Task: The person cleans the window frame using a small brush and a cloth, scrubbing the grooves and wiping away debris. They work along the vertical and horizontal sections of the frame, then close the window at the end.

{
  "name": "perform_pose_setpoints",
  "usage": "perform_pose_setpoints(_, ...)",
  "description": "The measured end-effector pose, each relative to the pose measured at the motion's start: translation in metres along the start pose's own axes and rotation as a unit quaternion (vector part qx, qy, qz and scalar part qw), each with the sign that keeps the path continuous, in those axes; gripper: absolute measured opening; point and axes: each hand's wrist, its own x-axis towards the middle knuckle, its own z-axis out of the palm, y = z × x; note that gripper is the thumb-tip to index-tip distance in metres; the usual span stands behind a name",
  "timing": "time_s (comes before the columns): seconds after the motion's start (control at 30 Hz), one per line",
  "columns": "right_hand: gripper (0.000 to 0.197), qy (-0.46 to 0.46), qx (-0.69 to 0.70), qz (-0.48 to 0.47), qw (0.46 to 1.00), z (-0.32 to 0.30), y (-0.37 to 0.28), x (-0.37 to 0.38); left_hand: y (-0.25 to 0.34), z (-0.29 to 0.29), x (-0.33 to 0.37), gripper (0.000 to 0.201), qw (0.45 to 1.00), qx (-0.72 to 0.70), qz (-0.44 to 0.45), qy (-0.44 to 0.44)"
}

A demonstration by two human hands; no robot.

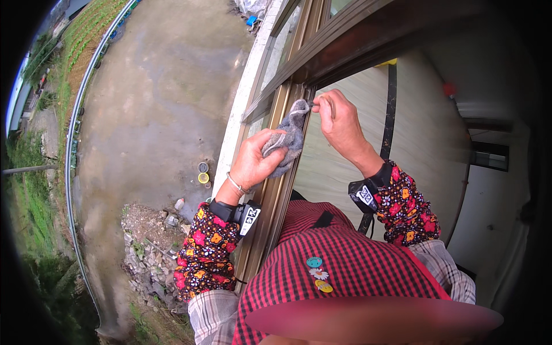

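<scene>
My left hand (257, 158) is closed around a crumpled grey cloth (292, 137), which lies over the brown metal window track (263, 238). The cloth's far end reaches up to the fingertips of my right hand (345, 127). That hand is closed in a pinch at the inner side of the track. A small dark, thin piece shows at its fingertips; I cannot make out what it is. Just beyond both hands stands the brown frame of the sliding window (313, 72).
Outside, to the left, is a long drop past a pale ledge (233, 129) to wet concrete ground (155, 115). A rubble heap (152, 250) and a yellow round container (203, 177) lie below. Indoors, the pale floor (339, 167) carries a dark stripe (390, 115).
</scene>
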Motion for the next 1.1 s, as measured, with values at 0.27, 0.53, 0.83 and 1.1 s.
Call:
perform_pose_setpoints(0.27,0.014,0.066,-0.069,-0.071,0.993,-0.004,0.009,0.012,-0.006,0.018,0.003,0.028,0.997,-0.035,0.051,0.036)
perform_pose_setpoints(0.53,0.015,0.097,0.036,-0.038,0.994,-0.010,-0.003,0.008,-0.010,0.010,0.005,0.028,0.993,0.014,0.095,0.066)
perform_pose_setpoints(0.83,0.017,0.117,0.002,-0.037,0.992,0.001,-0.001,0.032,-0.010,0.011,0.018,0.029,0.990,0.024,0.111,0.085)
perform_pose_setpoints(1.1,0.010,0.125,-0.031,0.006,0.992,0.008,0.011,0.033,-0.009,0.024,0.019,0.029,0.988,0.019,0.121,0.098)
